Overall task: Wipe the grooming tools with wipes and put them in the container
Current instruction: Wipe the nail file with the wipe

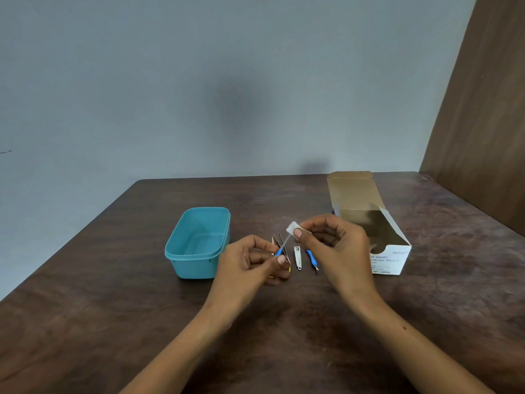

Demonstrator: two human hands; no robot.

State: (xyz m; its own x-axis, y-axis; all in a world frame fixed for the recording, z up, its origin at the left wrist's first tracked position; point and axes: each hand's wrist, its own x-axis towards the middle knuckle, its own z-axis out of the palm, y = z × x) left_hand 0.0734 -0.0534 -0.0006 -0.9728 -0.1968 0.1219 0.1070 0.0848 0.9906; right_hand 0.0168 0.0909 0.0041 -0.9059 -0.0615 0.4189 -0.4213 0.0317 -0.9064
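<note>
The left hand [250,261] pinches the blue handle of a thin grooming tool [282,245] between thumb and curled fingers, holding it above the table with its pale metal shaft slanting up and to the right. The right hand [332,243] pinches a small white wipe [291,227] between thumb and forefinger, folded around the upper tip of that shaft, so wipe and tool touch there.

Below and behind the held tool, more tools lie on the dark wooden table [113,294]: a fanned set of thin blades [277,241] (partly hidden by the left hand's fingers, with a bit of yellow showing near them), a small silver nail clipper [297,257] just right of those, and a second blue-handled tool [312,259] beside the clipper, its point toward the near edge.

The teal plastic container [181,251] stands open to the left of the hands, near the left hand but apart from it; nothing shows inside it. To the right, behind the right hand, an opened cardboard box of alcohol swabs [392,258] lies with its flaps raised.
</note>
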